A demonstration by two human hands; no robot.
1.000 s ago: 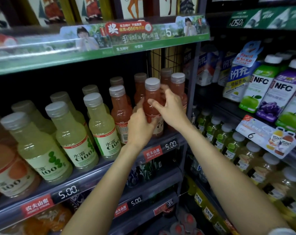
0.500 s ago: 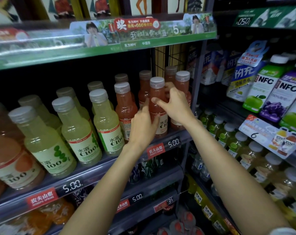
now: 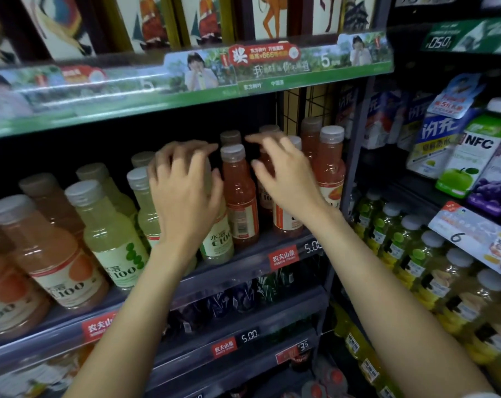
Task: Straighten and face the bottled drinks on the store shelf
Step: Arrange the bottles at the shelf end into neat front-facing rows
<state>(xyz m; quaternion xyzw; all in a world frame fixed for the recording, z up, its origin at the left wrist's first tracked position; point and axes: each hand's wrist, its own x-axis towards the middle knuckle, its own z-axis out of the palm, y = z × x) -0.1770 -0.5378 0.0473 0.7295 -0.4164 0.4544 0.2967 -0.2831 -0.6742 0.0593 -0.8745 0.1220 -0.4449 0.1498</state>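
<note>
While both arms reach up to the middle shelf (image 3: 243,264), the left hand (image 3: 183,193) lies over the front of a pale yellow-green bottle (image 3: 217,239), fingers spread and bent round its upper part; whether the grip truly closes on the bottle or only rests against it, I cannot tell; only the lower label of that bottle shows beneath the wrist. The right hand (image 3: 283,179) hangs in front of a red bottle (image 3: 285,219), fingers loose and fanned, blurred at the tips; its grip looks wide, with nothing plainly held; the bottle's white-and-orange label shows below the palm. Between the two hands stands a red bottle with grey cap (image 3: 239,196), upright, touched by neither hand that I can see; its back label with barcode faces out rather than its front. Just right of the right hand stands another red bottle (image 3: 331,170), upright, at the end of the row beside the grey upright post (image 3: 355,145); more caps show in the dark behind. Left of the left hand run more yellow-green bottles (image 3: 108,234), then orange-pink bottles (image 3: 51,251) at the far left, all upright. Red brand tags and price tags reading 5.00 sit on the shelf edge; a green promotional strip (image 3: 186,81) fronts the shelf above; juice cartons and bottles fill the neighbouring bay at right (image 3: 479,156).
</note>
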